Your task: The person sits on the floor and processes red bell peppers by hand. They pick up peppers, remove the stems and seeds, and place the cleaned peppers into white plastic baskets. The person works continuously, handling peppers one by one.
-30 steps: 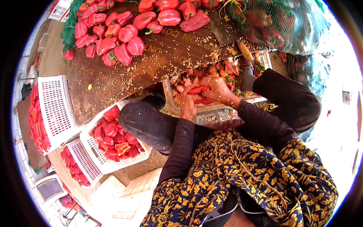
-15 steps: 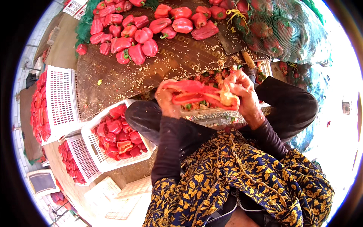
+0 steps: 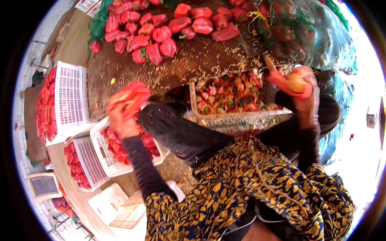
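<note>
My left hand (image 3: 122, 120) is closed on torn red pepper flesh (image 3: 132, 96), above the white crate (image 3: 102, 148) of pepper pieces on the left. On the other side, my right hand (image 3: 305, 98) grips a red pepper piece with a pale yellowish core (image 3: 297, 82), smeared by motion, near a wooden handle (image 3: 267, 60) at the board's edge. Between my hands sits a shallow tub (image 3: 193, 98) full of pepper cores, stems and scraps (image 3: 225, 94).
Whole red peppers (image 3: 163, 34) and scattered seeds lie on the brown board (image 3: 128, 70) ahead. Green mesh sacks (image 3: 313, 36) bulge at the right. More crates (image 3: 72, 100) heaped with red pieces stand at the left. My bent legs (image 3: 181, 140) flank the tub.
The pepper held between both hands is now in two parts. My left hand has moved left toward the crate, my right hand up and right, uncovering the tub of scraps.
</note>
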### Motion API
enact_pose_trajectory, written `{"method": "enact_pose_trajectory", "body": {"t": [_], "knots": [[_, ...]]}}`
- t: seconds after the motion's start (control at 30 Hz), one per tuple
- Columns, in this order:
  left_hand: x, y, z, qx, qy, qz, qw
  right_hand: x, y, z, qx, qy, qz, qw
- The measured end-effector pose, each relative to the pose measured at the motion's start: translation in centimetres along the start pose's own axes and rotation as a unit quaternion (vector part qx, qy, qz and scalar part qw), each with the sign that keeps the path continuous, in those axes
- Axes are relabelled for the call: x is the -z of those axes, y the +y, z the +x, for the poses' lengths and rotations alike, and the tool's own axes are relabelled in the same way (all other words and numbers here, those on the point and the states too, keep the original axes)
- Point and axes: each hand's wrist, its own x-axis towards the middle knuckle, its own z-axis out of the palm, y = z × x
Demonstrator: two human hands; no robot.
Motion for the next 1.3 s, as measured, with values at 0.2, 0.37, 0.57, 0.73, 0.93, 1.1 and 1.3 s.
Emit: {"method": "enact_pose_trajectory", "body": {"t": [0.2, 0.37, 0.57, 0.73, 0.93, 1.1, 1.3], "knots": [[8.8, -15.0, -1.9, 0.358, 0.025, -0.148, 0.922, -6.9, 12.3, -0.2, -0.229, -0.144, 0.340, 0.901], [1.6, 6.1, -1.3, 0.281, -0.064, -0.351, 0.891, -9.4, 13.3, -1.3, -0.260, -0.173, 0.403, 0.860], [-7.7, 23.0, -2.1, 0.388, -0.061, -0.849, 0.352, -12.6, 12.4, -2.5, -0.095, -0.189, 0.122, 0.970], [-7.0, 20.2, 0.8, 0.437, -0.137, -0.820, 0.342, -11.1, 9.4, -0.8, 0.010, -0.365, -0.090, 0.927], [-9.0, 18.6, 0.2, 0.512, -0.127, -0.727, 0.440, -10.9, 10.9, 1.8, 0.160, -0.464, -0.263, 0.831], [-8.8, 17.4, 2.3, 0.523, -0.141, -0.689, 0.482, -11.7, 11.7, 0.1, 0.144, -0.398, -0.224, 0.878], [-11.7, 17.1, 2.4, 0.572, -0.130, -0.657, 0.474, -11.9, 11.4, -0.6, 0.073, -0.344, -0.251, 0.902]]}}
